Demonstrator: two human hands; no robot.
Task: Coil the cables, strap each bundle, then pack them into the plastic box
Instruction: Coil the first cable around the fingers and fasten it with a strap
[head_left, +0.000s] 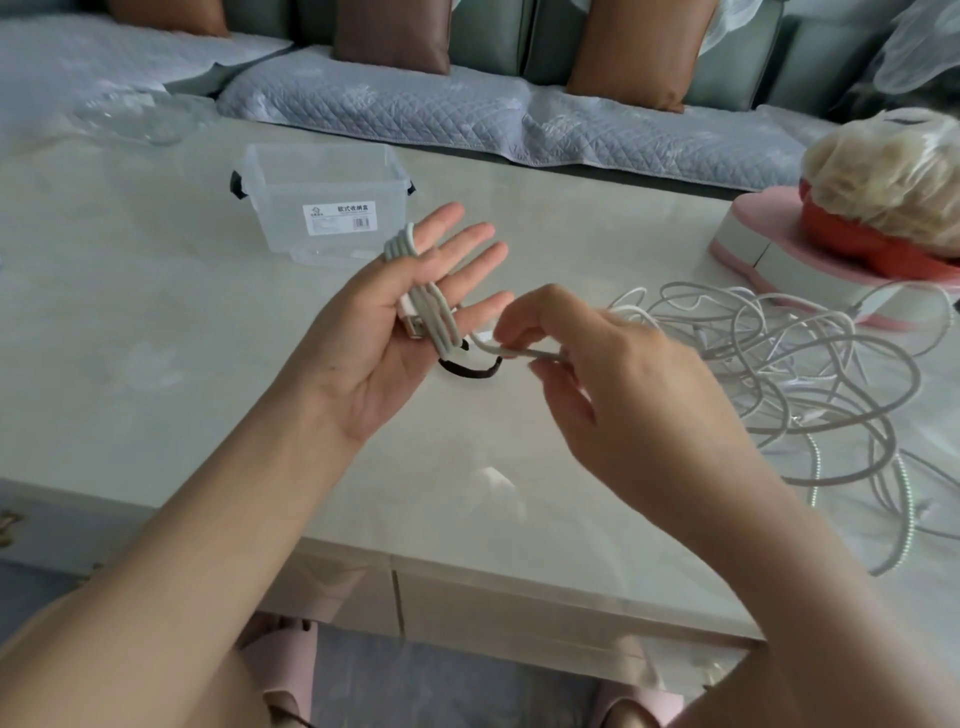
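Cable is looping around the straight, spread fingers of the left hand above the table; the right hand is pinching its free tail. Laying each remaining turn snug and parallel is likely aiding the black strap's fit.

The pale, marble-patterned tabletop is smooth and highly glossy, throwing soft reflections. On it the clear rectangular plastic box looks thin and slick, with black plastic clips and a matt white paper label. The coiled white cable has a smooth, matt, rubbery sheath. The loose tangle of grey-white cables shows a fine, faintly shiny weave, possibly braided cloth, though blur leaves that uncertain. The thin black elastic band looks matt. Behind, the pale quilted cloth sofa cover is soft and stitched, the brown cushions have a leathery sheen, and the pink heart-shaped box is matt.
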